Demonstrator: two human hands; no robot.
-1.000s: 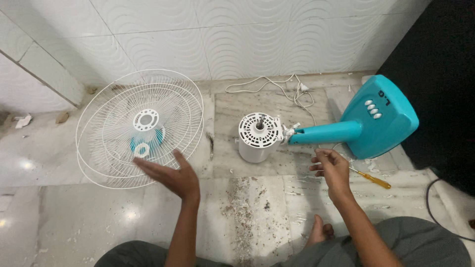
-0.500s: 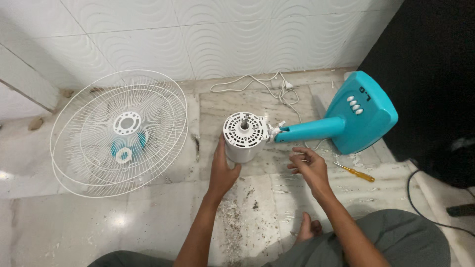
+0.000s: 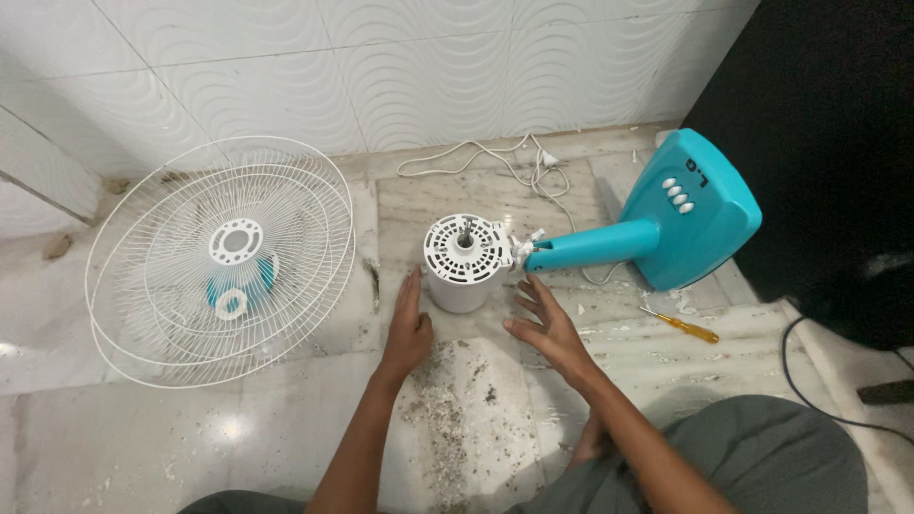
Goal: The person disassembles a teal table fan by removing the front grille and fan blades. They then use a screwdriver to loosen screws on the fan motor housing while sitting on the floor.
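Now both hands sit on either side of the white motor housing (image 3: 465, 274), which stands upright on the marble floor (image 3: 143, 438) with its vented face up and the bare shaft at its middle. A second ago the left hand (image 3: 407, 328) was out to the left, over the wire guards; it has since crossed to the housing, and its fingers lie straight and open beside the housing's left wall, close to it or just touching, gripping nothing. The right hand (image 3: 545, 324) was nearer the screwdriver then; it has come in to the housing's right, fingers spread and flat above the floor, empty, a little apart from the wall. So the attention has gone from the guards to the motor, and both hands are placed to steady or lift it, though neither has closed on it.

The housing joins the teal neck (image 3: 590, 246), which runs right to the teal base (image 3: 700, 214) tipped on its edge with four white buttons. To the left lie the two white wire guards (image 3: 219, 257), stacked, with a teal blade hub showing through. A yellow-handled screwdriver (image 3: 681, 326) lies to the right, well clear of the right hand. Dust and grit (image 3: 457, 409) cover the floor near the person, between the forearms. The white cord (image 3: 495, 162) loops at the far wall.
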